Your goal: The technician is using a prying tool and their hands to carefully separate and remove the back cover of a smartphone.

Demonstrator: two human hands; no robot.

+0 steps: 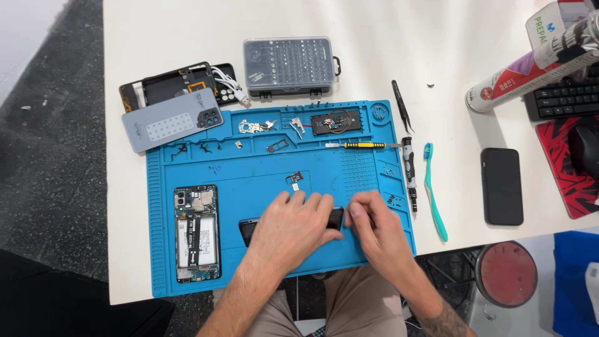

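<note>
1. Hands work over a blue mat on a white table.
2. The left hand lies flat on top of a dark phone, fingers spread a little, pressing it down.
3. The phone lies on the mat near its front edge. Only its two ends peek out from under the hand.
4. The right hand is at the right end of the phone, fingers curled in close. It may be pinching something small, but the view is too poor to be sure.
5. An open phone with its insides showing lies on the left part of the mat, apart from the hands.
6. A small chip sits on the mat just above the left hand.
7. A yellow screwdriver lies in the top part of the mat, beside a dark board.
8. A grey back cover lies at the top left corner of the mat, partly on the table.
9. A clear bit box stands on the table behind the mat.
10. Black tweezers, a black driver and a teal toothbrush lie right of the mat.
11. A black phone lies face down further right, well apart.
</note>
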